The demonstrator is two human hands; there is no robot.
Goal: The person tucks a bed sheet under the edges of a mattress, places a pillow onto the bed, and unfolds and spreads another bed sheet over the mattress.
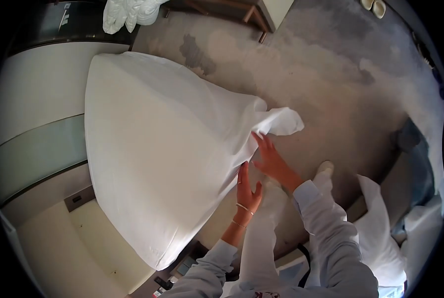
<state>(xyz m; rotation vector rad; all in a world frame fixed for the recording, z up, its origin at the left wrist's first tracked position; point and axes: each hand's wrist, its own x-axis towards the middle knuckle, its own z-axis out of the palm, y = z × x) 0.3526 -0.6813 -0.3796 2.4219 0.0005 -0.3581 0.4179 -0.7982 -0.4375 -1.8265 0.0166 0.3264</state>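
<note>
A large white sheet [167, 144] is spread over what looks like a bed, whose body it hides. At its near right corner the cloth bunches into a loose flap [284, 121] that hangs out over the carpet. My left hand [247, 193], with bracelets on its wrist, lies against the sheet's right edge, fingers stretched and thumb apart. Just beyond it, my right hand [274, 161] has its fingers spread, their tips touching the cloth below the flap. Neither hand is closed round the fabric.
A pale headboard [43, 89] stands along the left, with a wall panel at lower left. White bedding [132, 15] and a wood-legged piece of furniture [254, 15] are at the top. Slippers [378, 9] lie at upper right; draped cloth [415, 164] covers something on the right.
</note>
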